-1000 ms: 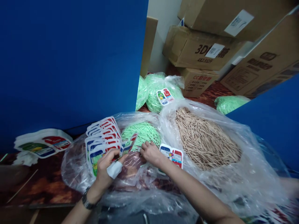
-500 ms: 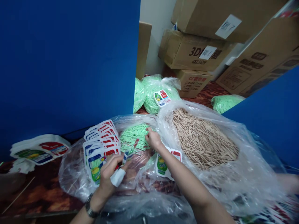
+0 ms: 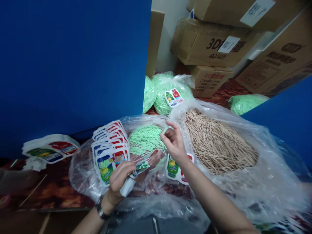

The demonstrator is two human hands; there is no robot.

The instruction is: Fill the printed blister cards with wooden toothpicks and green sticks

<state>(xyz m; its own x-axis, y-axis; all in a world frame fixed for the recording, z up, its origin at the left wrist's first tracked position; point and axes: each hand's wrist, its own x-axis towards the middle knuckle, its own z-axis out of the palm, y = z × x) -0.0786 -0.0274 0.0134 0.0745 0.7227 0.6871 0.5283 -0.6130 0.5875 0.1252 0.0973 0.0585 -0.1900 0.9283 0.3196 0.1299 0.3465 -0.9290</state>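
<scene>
My left hand (image 3: pixel 120 177), with a watch on its wrist, is closed round a small clear printed packet (image 3: pixel 142 165) with green bits showing inside. A white piece (image 3: pixel 127 186) that looks like tissue or wrapping sits against its fingers. My right hand (image 3: pixel 173 141) is over the right edge of a heap of thin green sticks (image 3: pixel 143 139), thumb and forefinger apart. Something pale green shows in that gap; I cannot make out whether it is touched. Left of the heap, printed bottle-shaped cards (image 3: pixel 106 165) lie overlapped in a row. Another such card (image 3: pixel 172 167) is partly behind my right forearm.
A large clear bag (image 3: pixel 270 156) of brown sticks (image 3: pixel 219 143) lies at right. Tied bags of green sticks (image 3: pixel 162 94) stand behind, near cardboard boxes (image 3: pixel 214 44). A blue panel (image 3: pixel 73 65) rises at left, beside a stack of cards (image 3: pixel 50 148).
My right hand has lifted slightly off the green sticks, its pinched fingers now spread. My left hand has turned the packet, whose clear side now shows. The whole view has shifted a little.
</scene>
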